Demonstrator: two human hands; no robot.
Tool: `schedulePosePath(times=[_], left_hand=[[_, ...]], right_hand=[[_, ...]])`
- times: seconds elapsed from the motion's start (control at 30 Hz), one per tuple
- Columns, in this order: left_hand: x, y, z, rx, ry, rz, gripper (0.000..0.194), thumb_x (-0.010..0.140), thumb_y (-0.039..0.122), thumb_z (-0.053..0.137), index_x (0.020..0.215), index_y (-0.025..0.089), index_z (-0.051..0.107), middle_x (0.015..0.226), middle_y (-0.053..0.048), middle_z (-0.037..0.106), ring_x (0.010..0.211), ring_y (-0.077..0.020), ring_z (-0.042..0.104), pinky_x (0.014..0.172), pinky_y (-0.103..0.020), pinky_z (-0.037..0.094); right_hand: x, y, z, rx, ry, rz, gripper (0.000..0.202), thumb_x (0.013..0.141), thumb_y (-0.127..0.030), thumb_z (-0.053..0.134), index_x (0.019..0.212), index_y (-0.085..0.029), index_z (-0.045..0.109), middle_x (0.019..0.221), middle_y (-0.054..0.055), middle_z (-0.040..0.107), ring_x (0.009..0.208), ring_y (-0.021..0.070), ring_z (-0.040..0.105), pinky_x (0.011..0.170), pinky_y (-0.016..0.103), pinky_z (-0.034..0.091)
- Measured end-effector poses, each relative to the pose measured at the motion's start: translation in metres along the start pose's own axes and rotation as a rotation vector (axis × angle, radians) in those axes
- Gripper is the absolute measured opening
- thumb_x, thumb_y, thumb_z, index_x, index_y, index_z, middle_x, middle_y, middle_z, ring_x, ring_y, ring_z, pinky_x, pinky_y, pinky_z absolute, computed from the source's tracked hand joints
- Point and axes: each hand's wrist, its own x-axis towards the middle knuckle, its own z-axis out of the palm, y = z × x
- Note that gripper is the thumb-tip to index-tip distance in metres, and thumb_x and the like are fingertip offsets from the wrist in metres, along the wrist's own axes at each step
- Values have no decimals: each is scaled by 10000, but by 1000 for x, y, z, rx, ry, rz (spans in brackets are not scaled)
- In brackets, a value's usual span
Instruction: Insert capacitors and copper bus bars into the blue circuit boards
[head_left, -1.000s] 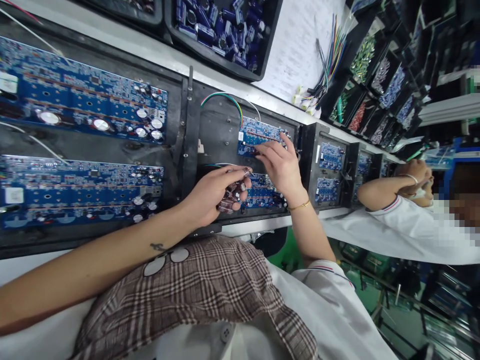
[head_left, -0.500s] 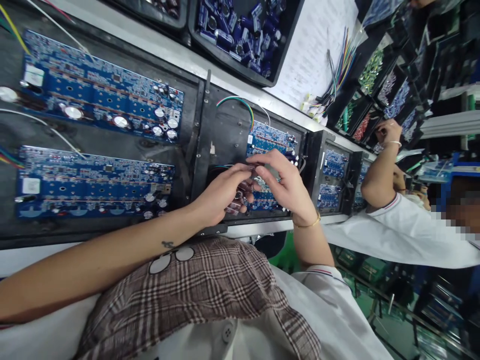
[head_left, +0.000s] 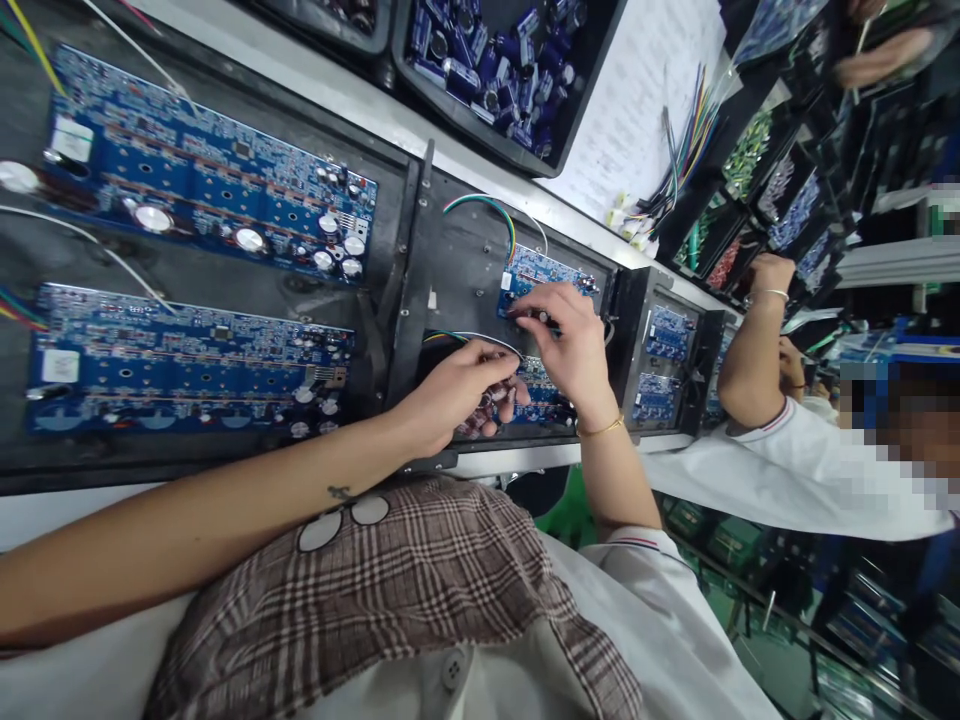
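Observation:
My left hand (head_left: 450, 392) is closed around several small brown cylindrical capacitors (head_left: 491, 402), held over the left part of the lower blue circuit board (head_left: 538, 382). My right hand (head_left: 576, 335) pinches a dark brown capacitor (head_left: 517, 310) in its fingertips, at the lower left part of the upper blue circuit board (head_left: 541, 266). Whether the capacitor's legs touch that board I cannot tell. Coloured wires (head_left: 491, 204) curve up from the upper board's left end. My right hand covers much of both boards.
Two larger-looking boards (head_left: 210, 165) (head_left: 187, 350) lie in the left frame. A metal bar (head_left: 414, 270) divides the frames. Behind stand a black bin (head_left: 562, 150) of blue capacitors, a paper sheet (head_left: 600, 120) and a wire bundle (head_left: 686, 150). A co-worker's arm (head_left: 754, 350) reaches in at right.
My right hand has moved away from my left hand with a brown capacitor, to the upper board. The left hand keeps its handful near the same spot. The view has shifted slightly.

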Motion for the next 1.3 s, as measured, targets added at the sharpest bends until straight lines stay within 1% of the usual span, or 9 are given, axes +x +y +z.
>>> schedulePosePath(times=[0.13, 0.37, 0.53, 0.7, 0.8, 0.87, 0.97, 1.13, 1.3], left_hand=[[-1, 0, 0, -9, -33, 13, 155, 874, 330, 612, 882, 181, 571, 699, -44, 623, 486, -104, 507, 374, -174, 328], [-2, 0, 0, -78, 2, -29, 276, 848, 209, 578, 1118, 206, 637, 735, -24, 599, 501, -106, 502, 363, -182, 329], [-1, -6, -1, -48, -19, -7, 171, 912, 323, 563, 947, 168, 627, 813, -53, 629, 499, -92, 503, 355, -184, 338], [-1, -3, -3, -50, -26, 22, 170, 929, 334, 557, 923, 164, 561, 787, -43, 620, 513, -91, 516, 372, -174, 366], [-4, 0, -2, -51, -75, 61, 132, 917, 297, 577, 923, 169, 544, 778, -26, 602, 508, -79, 508, 372, -157, 349], [-9, -4, 2, -29, -138, 44, 143, 914, 304, 578, 901, 165, 547, 733, -18, 576, 488, -79, 501, 356, -153, 324], [-17, -22, 13, -26, -196, -114, 128, 905, 266, 555, 908, 140, 574, 754, -41, 592, 466, -81, 509, 335, -155, 293], [-23, -66, 25, -19, -98, -445, 159, 882, 165, 474, 965, 70, 572, 845, -132, 656, 463, -81, 519, 335, -156, 296], [-21, -79, 26, -16, -80, -426, 173, 906, 180, 474, 1028, 89, 555, 781, -139, 674, 421, -78, 478, 332, -151, 274]], right_hand=[[4, 3, 4, -61, -14, 9, 134, 953, -237, 517, 982, -260, 646, 1042, 22, 694, 1060, 214, 615, 997, 422, 386], [8, 1, 2, -55, -45, -15, 137, 947, -237, 517, 994, -257, 645, 1026, 28, 685, 1037, 206, 605, 992, 405, 423], [9, 6, 6, -144, -65, -121, 200, 969, -207, 459, 1028, -261, 642, 1044, 35, 680, 1036, 205, 606, 1094, 464, 357], [5, 7, 6, -118, -53, -190, 247, 990, -251, 437, 1133, -286, 636, 1146, 29, 671, 1114, 205, 596, 1149, 507, 296], [-15, -9, -12, 46, -29, -124, 292, 983, -315, 481, 1255, -281, 581, 1213, 34, 658, 1157, 196, 586, 1078, 447, 407], [-38, -21, -27, 119, -53, -94, 273, 970, -323, 518, 1227, -280, 597, 1146, 16, 686, 1090, 177, 616, 1016, 396, 459], [-83, -29, -38, 23, -15, -25, 168, 959, -293, 543, 1085, -267, 651, 1029, -1, 709, 1009, 168, 633, 1062, 411, 413], [-137, -9, -18, -237, -55, 61, 182, 975, -219, 484, 1045, -240, 650, 1019, 12, 704, 1006, 176, 633, 1151, 504, 291], [-143, 9, -1, -244, -45, 22, 203, 987, -219, 450, 1046, -221, 644, 1022, 18, 700, 990, 162, 645, 1210, 539, 203]])
